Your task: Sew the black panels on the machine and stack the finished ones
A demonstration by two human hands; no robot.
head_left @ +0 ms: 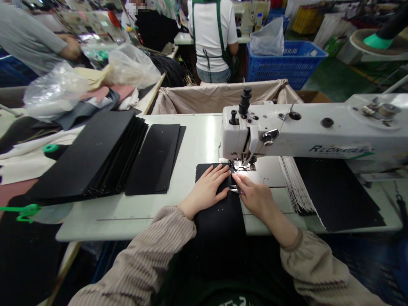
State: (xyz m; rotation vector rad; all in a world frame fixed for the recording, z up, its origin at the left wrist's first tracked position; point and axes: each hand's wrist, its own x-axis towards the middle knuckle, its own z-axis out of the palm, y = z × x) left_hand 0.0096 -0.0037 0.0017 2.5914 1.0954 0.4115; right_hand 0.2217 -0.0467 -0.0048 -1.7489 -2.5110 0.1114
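Observation:
A long black panel [219,221] with small punched holes runs from the sewing machine's needle area over the table's front edge. My left hand [208,187] lies flat on it, fingers stretched toward the presser foot. Held in my right hand [257,199] is a pair of thread snips [236,189], its blades pointing left over the panel. The fingertips of that hand touch the panel's right edge, just below the presser foot [244,165]. The white sewing machine [306,131] extends to the right above both hands.
Left on the table [111,227] stand a thick stack of black panels [86,157] and a smaller pile [156,159]. More panels [338,191] lie right, under the machine arm. Behind are a cloth-lined bin [191,100], a blue basket [283,63] and co-workers.

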